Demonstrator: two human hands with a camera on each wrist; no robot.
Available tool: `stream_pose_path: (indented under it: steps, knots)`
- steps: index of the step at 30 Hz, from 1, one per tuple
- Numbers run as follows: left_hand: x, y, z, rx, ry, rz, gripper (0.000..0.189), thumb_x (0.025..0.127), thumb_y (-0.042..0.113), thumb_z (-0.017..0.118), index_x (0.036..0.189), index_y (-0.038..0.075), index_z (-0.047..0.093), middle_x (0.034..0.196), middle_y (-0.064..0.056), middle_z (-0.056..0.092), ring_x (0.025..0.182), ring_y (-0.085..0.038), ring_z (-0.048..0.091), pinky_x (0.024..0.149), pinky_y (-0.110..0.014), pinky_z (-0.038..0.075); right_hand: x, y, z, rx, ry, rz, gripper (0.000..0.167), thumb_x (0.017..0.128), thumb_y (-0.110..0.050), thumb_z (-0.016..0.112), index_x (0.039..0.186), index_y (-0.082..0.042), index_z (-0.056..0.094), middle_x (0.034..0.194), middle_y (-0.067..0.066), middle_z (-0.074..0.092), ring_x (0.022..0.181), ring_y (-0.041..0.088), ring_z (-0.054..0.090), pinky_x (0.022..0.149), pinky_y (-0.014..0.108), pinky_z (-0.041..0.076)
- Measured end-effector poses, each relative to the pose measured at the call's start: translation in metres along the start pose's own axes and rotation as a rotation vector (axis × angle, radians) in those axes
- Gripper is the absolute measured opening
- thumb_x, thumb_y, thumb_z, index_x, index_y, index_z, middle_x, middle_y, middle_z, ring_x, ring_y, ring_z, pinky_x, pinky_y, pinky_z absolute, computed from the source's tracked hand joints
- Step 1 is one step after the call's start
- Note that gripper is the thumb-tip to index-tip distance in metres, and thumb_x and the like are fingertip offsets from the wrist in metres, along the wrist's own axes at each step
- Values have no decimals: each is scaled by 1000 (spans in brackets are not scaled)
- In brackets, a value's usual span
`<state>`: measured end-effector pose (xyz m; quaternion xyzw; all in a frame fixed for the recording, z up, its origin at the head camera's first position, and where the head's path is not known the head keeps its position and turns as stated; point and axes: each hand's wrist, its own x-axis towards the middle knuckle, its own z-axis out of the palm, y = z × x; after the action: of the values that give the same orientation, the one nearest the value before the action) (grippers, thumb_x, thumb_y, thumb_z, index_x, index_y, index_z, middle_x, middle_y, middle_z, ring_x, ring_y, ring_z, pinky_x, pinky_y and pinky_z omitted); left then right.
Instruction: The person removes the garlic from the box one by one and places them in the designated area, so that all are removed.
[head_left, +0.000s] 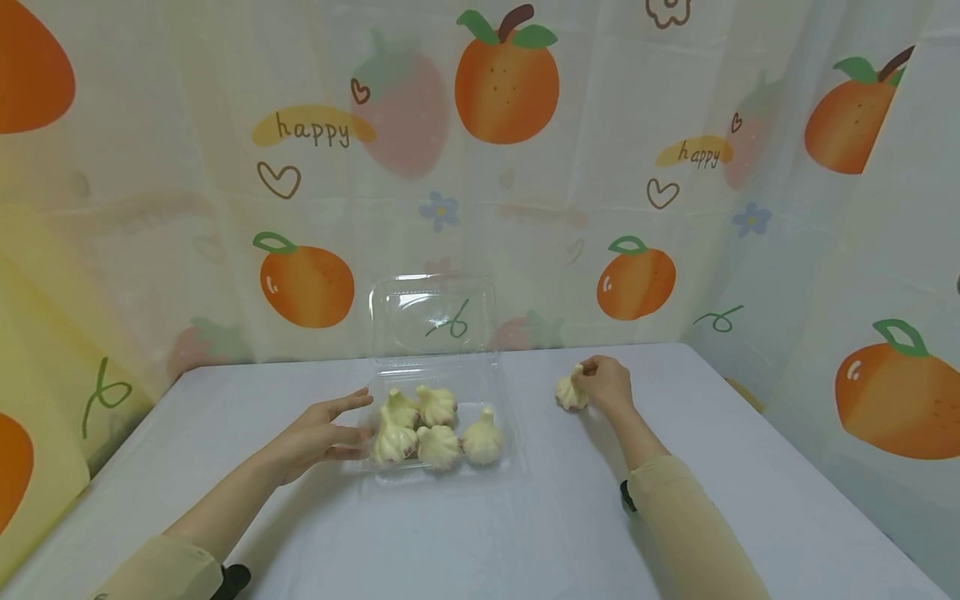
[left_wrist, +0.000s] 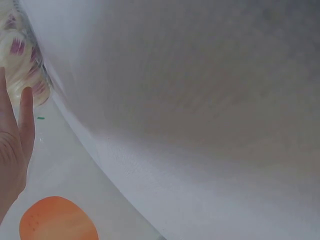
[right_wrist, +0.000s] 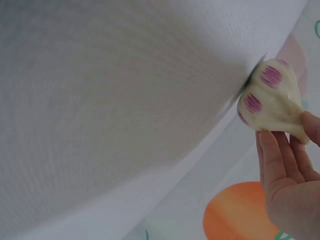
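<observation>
1. Pale fabric curtain [head_left: 525,283], printed with oranges, hearts and the word "happy", hangs behind and beside everything.
2. Before it stretches a white-covered table [head_left: 450,542].
3. Near the table's far edge sits a clear plastic hinged container [head_left: 472,392], its lid [head_left: 397,333] raised at the back.
4. The left hand [head_left: 322,429] is at the container's left side, its grip loose with the fingers spread; whether they touch the wall I can't tell.
5. The right hand [head_left: 607,383] is out to the right, well apart from the container, its grip pinched on a stem.
6. Five cream-white, ribbed garlic bulbs [head_left: 438,447] sit clustered inside the container.
7. One lone cream-white garlic bulb with purple blotches [head_left: 568,393] is between the right hand and the container, far nearer that hand. Its long axis runs roughly upright, stem up into the fingers, base down; I can't tell whether it touches the table.
</observation>
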<state>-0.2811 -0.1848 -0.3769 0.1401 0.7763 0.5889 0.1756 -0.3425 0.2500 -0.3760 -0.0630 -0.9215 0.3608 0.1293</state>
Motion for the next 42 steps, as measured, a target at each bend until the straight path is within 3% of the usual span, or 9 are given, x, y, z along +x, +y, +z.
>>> stream_pose_path:
  steps: [15,31,42]
  knots:
    - [3,0,1,18,3,-8,74,91,6,62,154,-4,24,168,-15,3,136,-40,49,95,-38,61,-5,6,3,-12,12,-6,30,87,-10,62,112,5,67,110,24,72,105,38,65,93,48,55]
    - [0,-1,0,0,5,-5,76,91,7,64,154,-4,23,168,-16,2,144,-46,34,96,-36,60,-2,1,3,-8,9,-14,33,86,-9,63,115,6,64,114,25,70,107,39,64,91,46,57]
    - [0,2,1,-1,-4,1,75,91,6,62,154,-5,23,168,-17,1,143,-44,36,96,-37,61,2,-3,1,43,75,-32,38,89,-15,64,121,3,61,124,25,65,115,39,60,99,50,53]
